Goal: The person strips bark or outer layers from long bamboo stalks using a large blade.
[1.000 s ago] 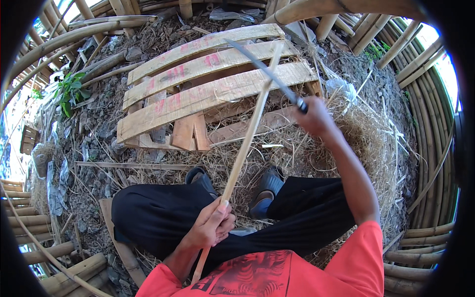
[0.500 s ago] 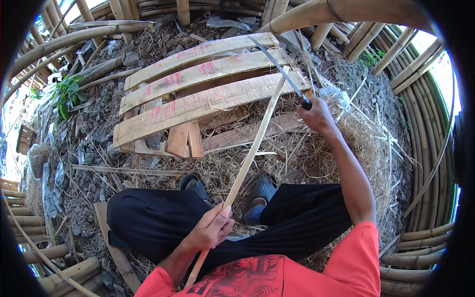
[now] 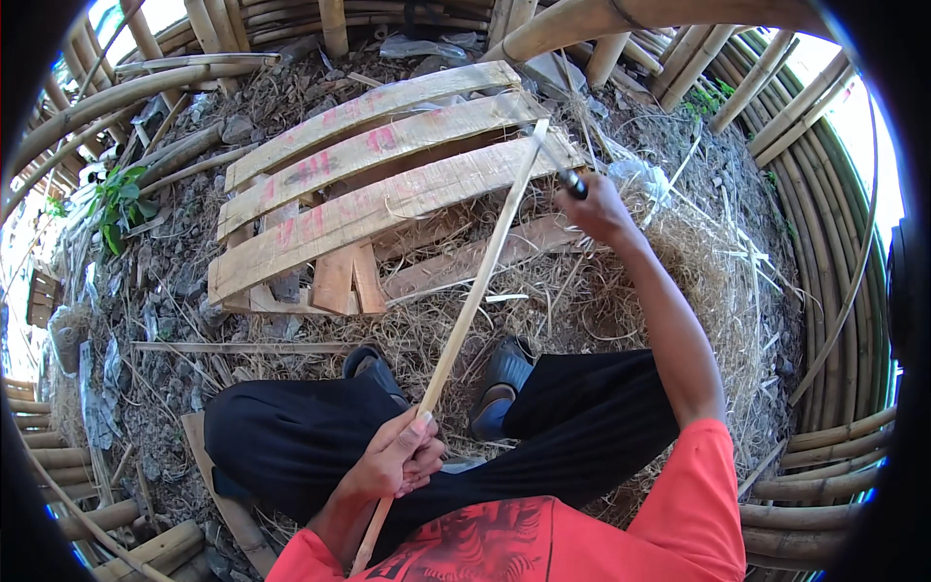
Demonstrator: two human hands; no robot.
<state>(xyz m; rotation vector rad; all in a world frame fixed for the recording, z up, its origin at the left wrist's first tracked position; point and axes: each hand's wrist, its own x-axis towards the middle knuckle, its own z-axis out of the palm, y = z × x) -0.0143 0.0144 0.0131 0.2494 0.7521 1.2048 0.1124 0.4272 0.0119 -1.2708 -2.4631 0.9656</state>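
Note:
My left hand (image 3: pixel 396 458) is closed round the lower part of a long, pale bamboo strip (image 3: pixel 472 303). The strip slants up and away from my lap, and its far end overlaps the front slat of a low wooden slatted stand (image 3: pixel 330 225). In my right hand (image 3: pixel 595 210) is the black handle of a long knife (image 3: pixel 575 183). Its blade, smeared by motion, points away to the upper left and crosses by the strip's far end. Whether blade and strip touch I cannot tell.
My feet in dark sandals (image 3: pixel 504 373) rest among dry fibrous shavings (image 3: pixel 693 281). A thin wooden lath (image 3: pixel 242 346) lies on the ground to the left. Bamboo poles (image 3: pixel 824 281) wall in the right side, and a thick bamboo beam (image 3: pixel 669 17) runs overhead at the back.
The knife blade has gone from sharp to blurred, and my right hand has moved slightly away from me. My left hand keeps its grip on the strip. The whole view has shifted a little.

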